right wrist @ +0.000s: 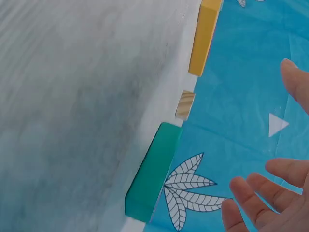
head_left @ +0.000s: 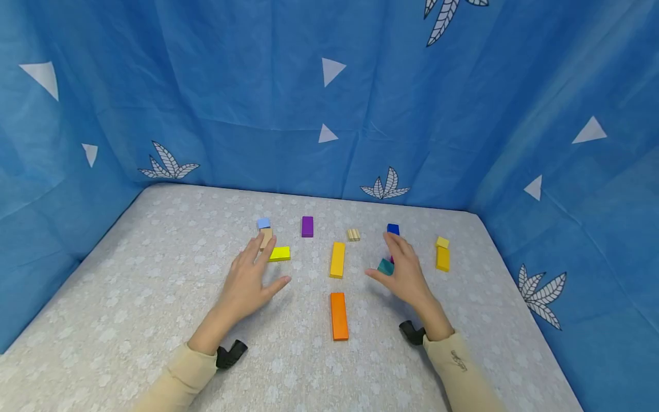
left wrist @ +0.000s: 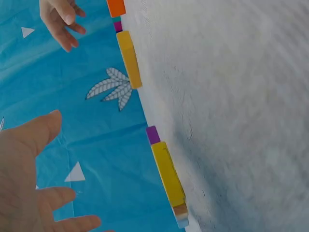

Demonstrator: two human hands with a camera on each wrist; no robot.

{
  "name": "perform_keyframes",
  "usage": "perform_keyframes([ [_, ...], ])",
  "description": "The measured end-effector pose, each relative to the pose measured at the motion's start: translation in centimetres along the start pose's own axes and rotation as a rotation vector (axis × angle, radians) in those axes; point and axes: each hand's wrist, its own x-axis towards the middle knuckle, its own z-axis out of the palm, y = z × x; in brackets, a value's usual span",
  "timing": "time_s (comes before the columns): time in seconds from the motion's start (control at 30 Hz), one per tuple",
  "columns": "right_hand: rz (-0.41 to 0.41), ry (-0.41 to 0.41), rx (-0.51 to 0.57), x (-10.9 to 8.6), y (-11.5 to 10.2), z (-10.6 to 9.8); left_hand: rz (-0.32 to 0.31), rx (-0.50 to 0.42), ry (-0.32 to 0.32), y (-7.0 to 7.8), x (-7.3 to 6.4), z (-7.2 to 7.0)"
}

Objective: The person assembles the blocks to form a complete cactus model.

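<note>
My left hand hovers over the table with fingers spread, holding nothing. Near its fingertips lie a bright yellow block, a tan block and a light blue block. My right hand is likewise spread and bare, above a teal block that it partly hides. Beyond its fingertips sits a dark blue block; a sliver of a magenta block shows beside the fingers. Between the hands lie an orange block and a yellow-orange block. The right wrist view shows the teal block well apart from the fingers.
A purple block and a small ridged wooden block lie farther back. Off to the right are a pale yellow block and a golden yellow block. Blue curtain encloses the patterned tabletop at the back and sides.
</note>
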Motion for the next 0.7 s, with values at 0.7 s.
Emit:
perform_keyframes([
  [0.7,0.010,-0.245,0.229,2.9,-1.7,3.5,0.077,-0.195,-0.180,4.4,-1.1,2.9],
])
